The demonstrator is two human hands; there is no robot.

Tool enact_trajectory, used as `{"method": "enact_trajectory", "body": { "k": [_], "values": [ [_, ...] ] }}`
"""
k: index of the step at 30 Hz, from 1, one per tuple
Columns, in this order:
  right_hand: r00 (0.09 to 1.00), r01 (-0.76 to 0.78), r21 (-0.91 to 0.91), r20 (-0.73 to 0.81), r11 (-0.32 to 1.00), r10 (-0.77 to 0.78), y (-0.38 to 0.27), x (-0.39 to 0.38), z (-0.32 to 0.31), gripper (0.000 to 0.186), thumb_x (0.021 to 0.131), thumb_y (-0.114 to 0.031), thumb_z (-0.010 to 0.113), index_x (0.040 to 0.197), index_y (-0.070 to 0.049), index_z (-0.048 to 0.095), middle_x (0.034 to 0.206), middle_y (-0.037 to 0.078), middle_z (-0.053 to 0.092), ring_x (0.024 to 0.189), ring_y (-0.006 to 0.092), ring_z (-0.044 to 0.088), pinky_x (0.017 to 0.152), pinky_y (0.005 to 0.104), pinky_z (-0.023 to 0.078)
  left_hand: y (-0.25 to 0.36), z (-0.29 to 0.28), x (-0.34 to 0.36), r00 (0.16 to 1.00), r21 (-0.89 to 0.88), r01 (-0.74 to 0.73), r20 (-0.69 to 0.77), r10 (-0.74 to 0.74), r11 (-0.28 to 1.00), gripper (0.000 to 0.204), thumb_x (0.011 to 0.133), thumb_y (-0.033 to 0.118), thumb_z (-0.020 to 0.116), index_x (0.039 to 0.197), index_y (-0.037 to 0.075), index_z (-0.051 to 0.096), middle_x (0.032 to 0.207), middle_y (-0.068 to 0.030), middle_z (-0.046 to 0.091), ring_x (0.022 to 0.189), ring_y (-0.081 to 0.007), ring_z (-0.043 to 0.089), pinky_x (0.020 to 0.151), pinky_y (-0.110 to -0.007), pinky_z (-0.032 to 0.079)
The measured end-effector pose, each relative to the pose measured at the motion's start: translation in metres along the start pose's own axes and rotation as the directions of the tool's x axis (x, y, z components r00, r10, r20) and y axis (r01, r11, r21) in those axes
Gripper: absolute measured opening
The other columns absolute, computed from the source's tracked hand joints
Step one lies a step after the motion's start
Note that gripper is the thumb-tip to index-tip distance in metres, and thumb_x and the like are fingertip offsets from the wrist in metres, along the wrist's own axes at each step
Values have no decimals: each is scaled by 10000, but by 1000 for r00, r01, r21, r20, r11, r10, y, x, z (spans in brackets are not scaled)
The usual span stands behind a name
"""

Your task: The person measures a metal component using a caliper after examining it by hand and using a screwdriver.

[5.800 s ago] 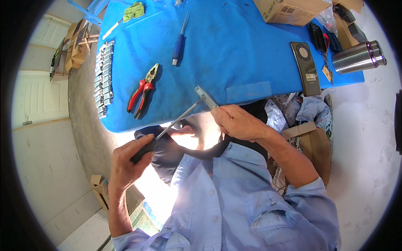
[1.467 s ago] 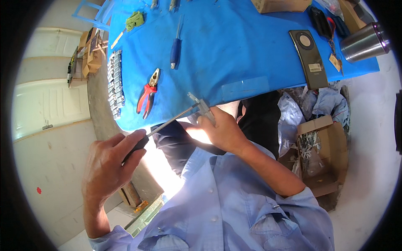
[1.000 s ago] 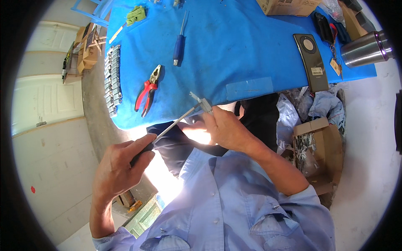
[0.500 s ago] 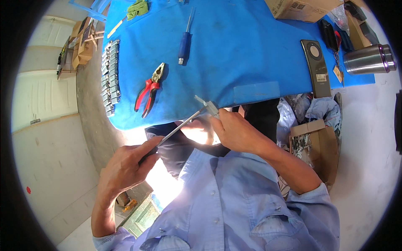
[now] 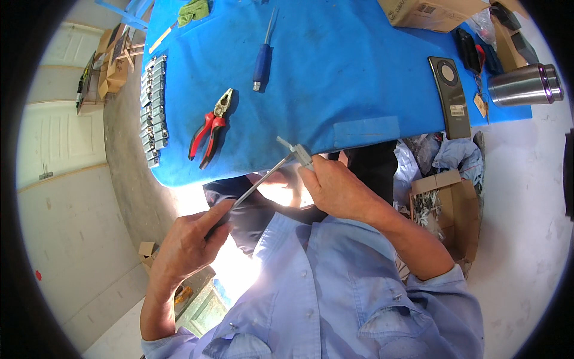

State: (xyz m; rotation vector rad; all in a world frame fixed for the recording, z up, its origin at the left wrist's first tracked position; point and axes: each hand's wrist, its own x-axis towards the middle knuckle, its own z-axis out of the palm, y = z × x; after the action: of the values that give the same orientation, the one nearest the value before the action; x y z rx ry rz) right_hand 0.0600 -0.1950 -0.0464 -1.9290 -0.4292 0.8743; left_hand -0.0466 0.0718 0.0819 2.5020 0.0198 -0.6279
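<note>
In my left hand [image 5: 185,245], the fingers are wrapped round the dark handle of a tool with a long, thin metal shaft [image 5: 260,182]. Whether it is a screwdriver or a file I cannot tell. The shaft slants up to the right, its tip meeting a small grey metal fitting [image 5: 304,157] with a narrow prong. My right hand [image 5: 341,186] pinches that fitting just off the table's front edge. Red-handled combination pliers [image 5: 210,128] lie on the blue cloth [image 5: 335,72], jaws slightly apart. Farther back rests a blue-handled screwdriver [image 5: 261,63].
Along the table's left edge runs a row of metal fittings [image 5: 153,113]. A green rag [image 5: 193,11] lies behind it. At the right are a phone [image 5: 452,113], keys [image 5: 480,102], a steel flask [image 5: 520,85] and a cardboard box [image 5: 436,15]. An open carton [image 5: 463,209] stands below.
My left hand has shifted slightly to the right along with the tool's handle. My right hand and the fitting stay nearly in place. The view has shifted a little.
</note>
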Motion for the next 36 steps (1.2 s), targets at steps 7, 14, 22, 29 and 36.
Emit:
{"method": "enact_trajectory", "body": {
  "k": [7, 14, 22, 29, 36],
  "values": [
    [999, 29, -78, -19, 997, -31, 0, -1, -4, 407, 1085, -255, 491, 917, 110, 557, 851, 349, 621, 853, 531, 599, 953, 600, 415, -12, 9, -5, 984, 300, -133, -77, 163, 945, 467, 961, 133, 754, 1410, 147, 626, 704, -118, 626, 586, -361, 650, 550, -464, 518],
    [999, 18, -18, -38, 1000, -19, -3, -2, -5, 411, 1072, -251, 514, 905, 122, 559, 825, 352, 618, 795, 509, 615, 780, 555, 478, -9, 12, -3, 984, 198, -146, -77, 164, 969, 416, 978, 131, 730, 1383, 112, 639, 746, -135, 692, 619, -359, 686, 568, -442, 535],
    [1000, -2, -28, -17, 1000, 2, -4, -1, -6, 388, 1072, -248, 548, 925, 112, 548, 796, 334, 612, 764, 499, 616, 717, 550, 481, -32, 18, -4, 991, -349, 81, 128, -39, 934, 373, 988, 163, 721, 1324, 8, 677, 666, -126, 642, 567, -229, 636, 594, -347, 510],
    [999, -10, 6, -32, 1000, 10, -3, -2, -5, 386, 1080, -262, 561, 934, 94, 537, 771, 323, 601, 709, 489, 596, 671, 539, 472, -37, 25, -6, 1000, -181, -29, -10, 27, 983, 382, 979, 178, 742, 1343, 77, 681, 687, -105, 661, 579, -233, 668, 576, -350, 525],
    [999, -30, 63, -33, 998, 32, -10, -4, -6, 385, 1076, -260, 546, 928, 96, 525, 755, 326, 593, 677, 478, 589, 644, 534, 461, -15, 35, -11, 979, 375, -98, -128, 157, 922, 456, 956, 168, 761, 1392, 135, 632, 724, -110, 638, 578, -330, 669, 525, -438, 549]
  ]
}}
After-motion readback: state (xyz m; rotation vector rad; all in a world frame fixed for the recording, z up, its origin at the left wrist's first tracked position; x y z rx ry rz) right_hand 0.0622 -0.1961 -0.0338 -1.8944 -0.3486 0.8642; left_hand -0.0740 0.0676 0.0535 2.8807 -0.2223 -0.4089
